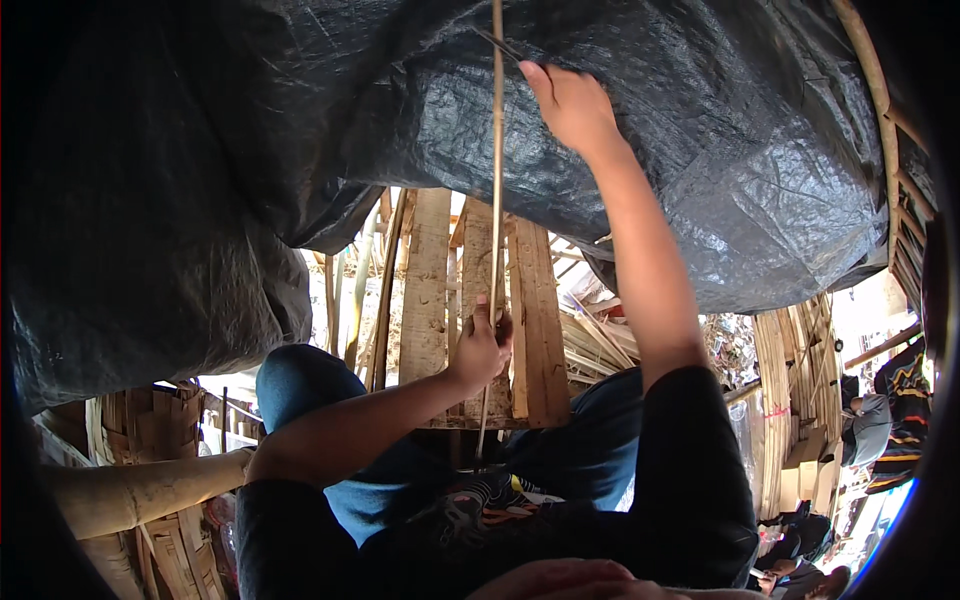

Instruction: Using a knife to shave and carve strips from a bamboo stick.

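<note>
A long, thin bamboo stick (498, 150) stands nearly lengthwise in front of me, running from the top edge of the view down between my knees. My left hand (480, 348) is closed around its lower part, thumb pointing up along it. Far out to the right of the stick, my right hand (578, 105) grips a knife; its handle is mostly hidden in my fist. The dark, narrow knife blade (498, 44) crosses the stick near its upper end; whether it cuts in cannot be made out.
A bench of rough wooden planks (428, 290) lies beneath the stick, between my legs. Black plastic sheeting (740, 180) hangs across the far side. A thick bamboo pole (150, 492) juts in at left. Bundled bamboo strips (780, 400) and another person (800, 555) are at right.
</note>
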`<state>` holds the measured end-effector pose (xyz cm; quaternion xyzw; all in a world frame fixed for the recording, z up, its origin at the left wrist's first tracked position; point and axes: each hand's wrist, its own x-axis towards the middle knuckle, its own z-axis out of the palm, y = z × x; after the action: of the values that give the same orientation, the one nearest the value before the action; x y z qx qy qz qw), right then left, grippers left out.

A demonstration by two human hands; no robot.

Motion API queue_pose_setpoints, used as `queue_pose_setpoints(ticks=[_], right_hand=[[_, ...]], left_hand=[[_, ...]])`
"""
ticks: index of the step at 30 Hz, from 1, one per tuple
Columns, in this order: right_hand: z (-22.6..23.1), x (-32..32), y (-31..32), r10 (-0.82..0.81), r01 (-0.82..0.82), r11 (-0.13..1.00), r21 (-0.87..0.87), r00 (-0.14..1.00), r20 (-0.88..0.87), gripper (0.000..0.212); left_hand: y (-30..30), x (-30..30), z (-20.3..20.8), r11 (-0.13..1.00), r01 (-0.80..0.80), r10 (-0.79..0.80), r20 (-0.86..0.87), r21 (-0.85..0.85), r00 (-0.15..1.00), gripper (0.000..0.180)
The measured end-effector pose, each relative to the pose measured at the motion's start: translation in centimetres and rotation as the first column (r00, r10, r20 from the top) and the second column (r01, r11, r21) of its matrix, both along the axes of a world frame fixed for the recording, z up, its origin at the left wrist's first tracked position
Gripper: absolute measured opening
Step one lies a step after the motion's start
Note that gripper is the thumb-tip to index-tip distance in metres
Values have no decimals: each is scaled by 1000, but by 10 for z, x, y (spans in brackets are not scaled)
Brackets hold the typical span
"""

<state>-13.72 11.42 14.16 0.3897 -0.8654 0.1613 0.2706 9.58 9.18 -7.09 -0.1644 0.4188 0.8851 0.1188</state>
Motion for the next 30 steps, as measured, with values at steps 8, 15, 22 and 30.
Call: queue_pose_setpoints(ticks=[8,15,22,30], right_hand=[[13,-1,-18,31,11,988,154,964,-264,55],[53,-19,-18,-65,103,987,123,959,-277,62],[43,-13,-17,114,-57,983,176,936,-333,57],[-16,17,11,117,-88,974,211,985,-130,44]], left_hand=[[-8,-6,-23,991,-44,38,52,128,998,57],[8,-7,-15,985,-172,174,-52,25,983,58],[2,-7,-24,994,-107,108,-87,15,990,49],[-8,-5,-22,986,-129,137,-80,104,987,54]])
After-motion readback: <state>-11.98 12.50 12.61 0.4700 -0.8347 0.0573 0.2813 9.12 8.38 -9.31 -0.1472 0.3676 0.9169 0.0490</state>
